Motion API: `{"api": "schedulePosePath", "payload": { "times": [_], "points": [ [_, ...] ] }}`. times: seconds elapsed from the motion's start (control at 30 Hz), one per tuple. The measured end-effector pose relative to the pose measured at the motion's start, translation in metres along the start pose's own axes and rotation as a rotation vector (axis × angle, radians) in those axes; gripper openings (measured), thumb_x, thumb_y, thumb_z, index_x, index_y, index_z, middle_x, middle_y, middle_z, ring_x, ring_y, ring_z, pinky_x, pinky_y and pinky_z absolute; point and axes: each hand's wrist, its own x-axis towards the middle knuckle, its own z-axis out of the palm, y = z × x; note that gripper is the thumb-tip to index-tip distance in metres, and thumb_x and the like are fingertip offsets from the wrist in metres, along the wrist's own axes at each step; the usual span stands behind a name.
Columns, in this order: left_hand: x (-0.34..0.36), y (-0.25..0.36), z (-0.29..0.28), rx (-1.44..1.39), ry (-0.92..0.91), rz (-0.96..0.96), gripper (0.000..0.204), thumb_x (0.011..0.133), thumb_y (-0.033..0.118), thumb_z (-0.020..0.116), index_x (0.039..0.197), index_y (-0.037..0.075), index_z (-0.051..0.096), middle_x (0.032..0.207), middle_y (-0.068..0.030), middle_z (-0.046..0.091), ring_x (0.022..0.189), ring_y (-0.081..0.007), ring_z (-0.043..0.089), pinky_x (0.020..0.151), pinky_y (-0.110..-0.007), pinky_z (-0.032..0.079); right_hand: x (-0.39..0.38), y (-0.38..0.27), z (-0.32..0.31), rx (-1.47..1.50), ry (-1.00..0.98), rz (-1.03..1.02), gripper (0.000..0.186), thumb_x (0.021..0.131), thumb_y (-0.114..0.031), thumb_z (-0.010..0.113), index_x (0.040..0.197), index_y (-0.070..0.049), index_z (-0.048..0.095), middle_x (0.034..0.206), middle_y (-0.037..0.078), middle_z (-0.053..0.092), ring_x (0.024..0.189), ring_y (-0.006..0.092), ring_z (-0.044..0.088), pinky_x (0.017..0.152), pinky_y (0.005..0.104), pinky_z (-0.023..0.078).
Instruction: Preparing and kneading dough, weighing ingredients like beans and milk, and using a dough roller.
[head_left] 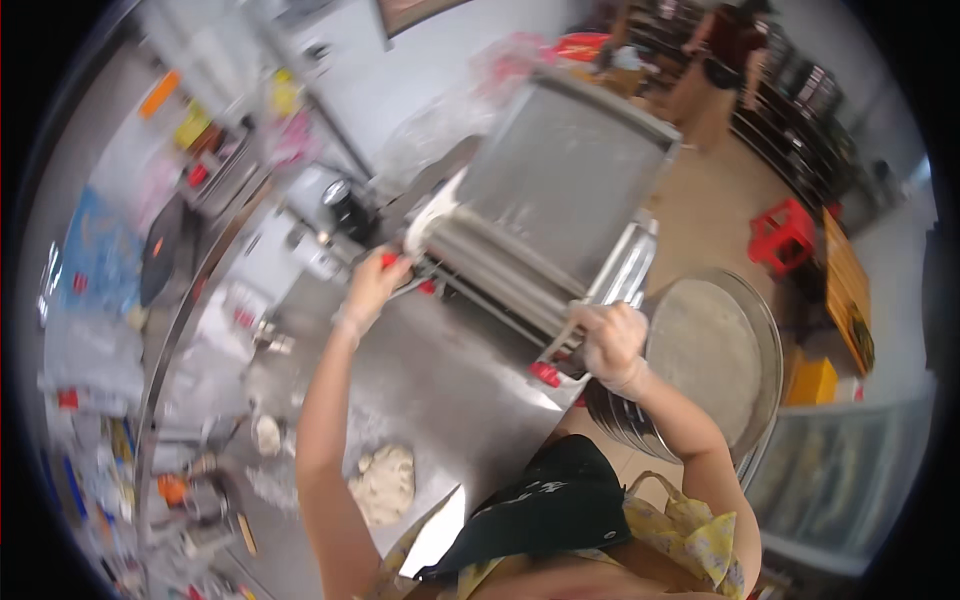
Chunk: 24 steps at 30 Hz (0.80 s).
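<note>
In front of me a metal dough roller machine (500, 265) stands on the steel table, its wide sloping tray (575, 165) rising behind the rollers. My left hand (368, 292), in a thin clear glove, closes on a red knob (389, 260) at the machine's left end. Pale dough (432, 222) shows by the left end of the rollers. At the right end, my gloved right hand (615, 345) is curled against the machine's side; its fingertips hide what they hold. A red-tipped part (545, 374) sticks out just below it. A lump of dough (385, 483) lies near my left forearm.
Round metal pans (710, 350) are stacked at the right beside the table. Tools and bags crowd the left, with an orange-topped item (172, 488). A red stool (782, 235) stands on the floor farther right. Another person (725, 60) is at the back by dark shelves.
</note>
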Motion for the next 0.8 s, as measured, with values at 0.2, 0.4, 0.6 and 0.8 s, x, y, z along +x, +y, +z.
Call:
{"api": "schedulePosePath", "payload": {
  "times": [0.2,0.4,0.6,0.8],
  "points": [
    [0.004,-0.020,-0.007,-0.834,-0.271,-0.585,0.061,0.089,0.064,0.043,0.083,0.004,0.049,0.049,-0.0002,0.035,0.037,-0.0154,0.038,0.037,-0.026,0.034,0.005,-0.005,0.004,0.036,-0.073,0.021,0.034,0.064,0.006,0.055,0.097,-0.002,0.064,0.079,0.007,0.062,0.060,0.0220,0.052,0.055,0.0332,0.040],
    [-0.011,0.000,0.008,0.508,0.351,0.195,0.043,0.085,0.046,0.061,0.090,0.004,0.053,0.053,-0.0050,0.042,0.046,-0.0223,0.051,0.047,-0.028,0.046,0.003,-0.005,0.001,0.013,-0.083,0.029,0.035,0.064,0.005,0.056,0.097,-0.002,0.064,0.077,0.007,0.061,0.060,0.0220,0.052,0.055,0.0329,0.040],
    [0.002,0.000,-0.012,0.179,-0.065,0.007,0.039,0.082,0.041,0.066,0.093,0.006,0.053,0.062,-0.0044,0.052,0.047,-0.0176,0.051,0.045,-0.027,0.042,0.005,-0.006,0.001,0.006,-0.092,0.031,0.035,0.064,0.005,0.056,0.097,-0.002,0.064,0.076,0.007,0.061,0.060,0.0218,0.052,0.054,0.0323,0.039],
    [-0.003,0.005,-0.006,0.108,0.102,-0.064,0.047,0.081,0.046,0.066,0.100,0.004,0.053,0.067,-0.0061,0.055,0.053,-0.0169,0.055,0.043,-0.029,0.042,0.005,-0.006,0.003,-0.009,-0.083,0.021,0.035,0.063,0.005,0.056,0.097,-0.002,0.064,0.077,0.008,0.061,0.060,0.0217,0.052,0.054,0.0320,0.039]
  ]
}}
